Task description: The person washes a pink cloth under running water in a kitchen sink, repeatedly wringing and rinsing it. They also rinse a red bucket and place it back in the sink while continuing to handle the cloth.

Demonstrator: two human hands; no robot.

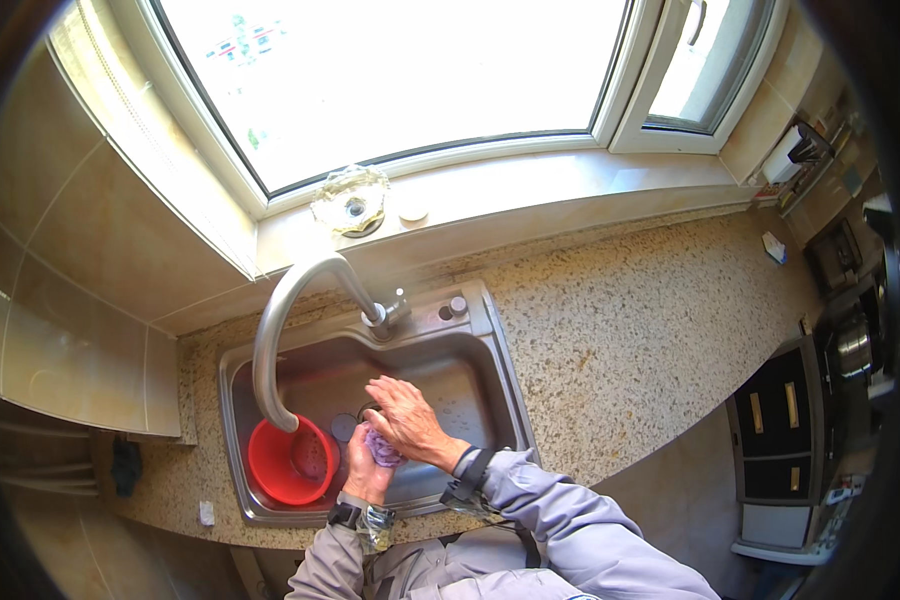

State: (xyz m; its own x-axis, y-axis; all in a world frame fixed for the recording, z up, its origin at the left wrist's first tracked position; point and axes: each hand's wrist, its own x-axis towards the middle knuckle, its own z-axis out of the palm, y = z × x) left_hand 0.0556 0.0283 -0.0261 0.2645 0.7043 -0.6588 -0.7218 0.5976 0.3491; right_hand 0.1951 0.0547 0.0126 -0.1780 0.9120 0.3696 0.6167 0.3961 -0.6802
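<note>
A crumpled purple cloth [382, 448] is squeezed between my two hands above the stainless steel sink [450, 375]. My left hand [367, 469] cups it from below and the left. Over its top lies my right hand [407, 420], palm down with the fingers stretched out. To the left of my hands a red plastic basin [292, 469] stands in the sink, and a little wetness shows inside it. The curved faucet spout [270, 352] ends right above the basin's rim. Part of the drain area is hidden behind my hands.
A glass dish [352, 199] and a small round white object [413, 214] sit on the windowsill. The speckled stone countertop [607, 330] runs to the right, with a small packet [774, 247] at its far end. A white scrap [207, 513] lies at the front left edge.
</note>
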